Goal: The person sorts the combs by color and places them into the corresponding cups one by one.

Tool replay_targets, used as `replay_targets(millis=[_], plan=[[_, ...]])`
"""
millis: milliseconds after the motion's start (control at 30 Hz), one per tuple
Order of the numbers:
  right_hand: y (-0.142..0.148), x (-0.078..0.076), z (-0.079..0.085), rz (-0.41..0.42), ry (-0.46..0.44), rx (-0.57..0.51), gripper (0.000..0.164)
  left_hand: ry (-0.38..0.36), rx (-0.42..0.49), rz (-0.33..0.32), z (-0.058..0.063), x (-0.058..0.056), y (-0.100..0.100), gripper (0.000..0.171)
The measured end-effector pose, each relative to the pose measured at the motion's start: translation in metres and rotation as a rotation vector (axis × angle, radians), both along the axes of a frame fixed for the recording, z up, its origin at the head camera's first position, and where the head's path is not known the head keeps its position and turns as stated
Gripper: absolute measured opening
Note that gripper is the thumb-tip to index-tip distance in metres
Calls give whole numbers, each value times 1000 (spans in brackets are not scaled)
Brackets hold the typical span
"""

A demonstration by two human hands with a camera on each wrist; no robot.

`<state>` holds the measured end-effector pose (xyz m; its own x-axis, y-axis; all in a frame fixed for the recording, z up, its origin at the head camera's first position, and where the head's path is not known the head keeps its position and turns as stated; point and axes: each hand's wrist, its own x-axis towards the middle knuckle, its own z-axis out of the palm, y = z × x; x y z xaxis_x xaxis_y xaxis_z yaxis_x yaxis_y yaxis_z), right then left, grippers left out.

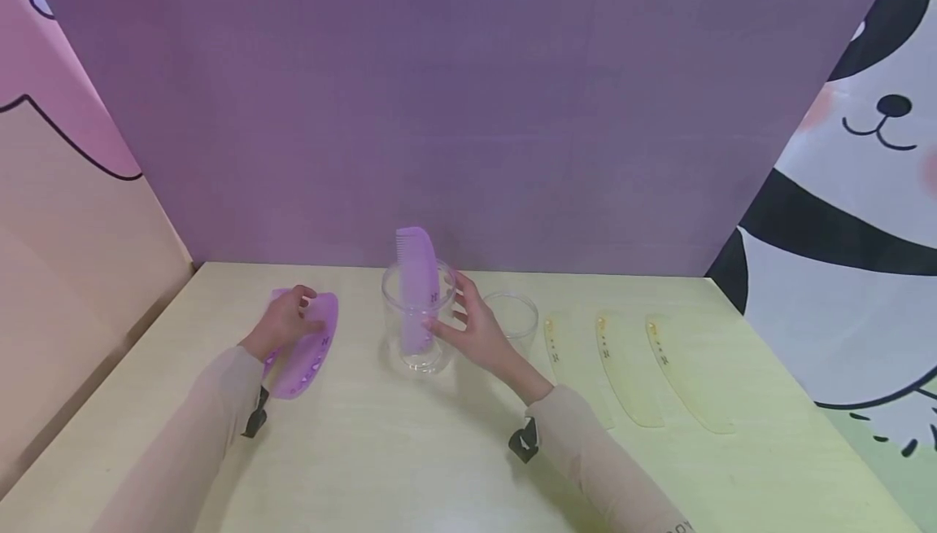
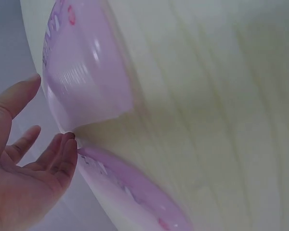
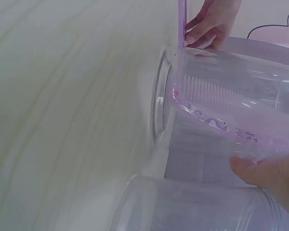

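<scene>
Upright on the table, a clear plastic cup point(image 1: 394, 317) has a purple comb point(image 1: 415, 260) standing in it, teeth to the left. My right hand point(image 1: 476, 325) holds this cup from its right side, thumb across the front and fingers behind; the thumb also shows against the wall in the right wrist view. Two more purple combs lie on the left, one of them the nearer purple comb point(image 1: 311, 354). Over them is my left hand point(image 1: 289, 325), its thumb spread apart from loosely bent fingers point(image 2: 62, 163). The fingertips are right at the combs' edges.
A second clear cup point(image 1: 512, 313) stands just right of my right hand. Beyond it three pale yellow combs lie side by side, including the rightmost yellow comb point(image 1: 688, 382). A purple backdrop point(image 1: 468, 110) rises at the table's point(image 1: 381, 460) far edge.
</scene>
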<state>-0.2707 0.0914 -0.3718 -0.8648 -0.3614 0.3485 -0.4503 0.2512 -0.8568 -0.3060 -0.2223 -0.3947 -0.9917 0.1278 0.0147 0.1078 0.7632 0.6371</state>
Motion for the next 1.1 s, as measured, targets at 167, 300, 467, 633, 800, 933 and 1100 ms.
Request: replay_targets(millis=[167,300,467,633,800,933,1100], plan=[[0,2,2,-4,-10,12,76,-9,-21,-7,-2,0,1,60],[-1,11,14,12,-29,2,75,-18,-35,1,-2,0,2,61],[-2,18,22,26,-24,-3,74,-15,-52,25,-2,0,3,61],[0,6,7,3,2,18,76,-19,-52,41,-2,0,6,61],[0,1,0,-8,3,20,77,-44,-37,62,0,2,8,60],[0,1,0,-8,-1,16,76,-70,-21,78,2,3,9,60],[1,2,2,1,-1,10,77,-75,-23,81,2,2,9,60]])
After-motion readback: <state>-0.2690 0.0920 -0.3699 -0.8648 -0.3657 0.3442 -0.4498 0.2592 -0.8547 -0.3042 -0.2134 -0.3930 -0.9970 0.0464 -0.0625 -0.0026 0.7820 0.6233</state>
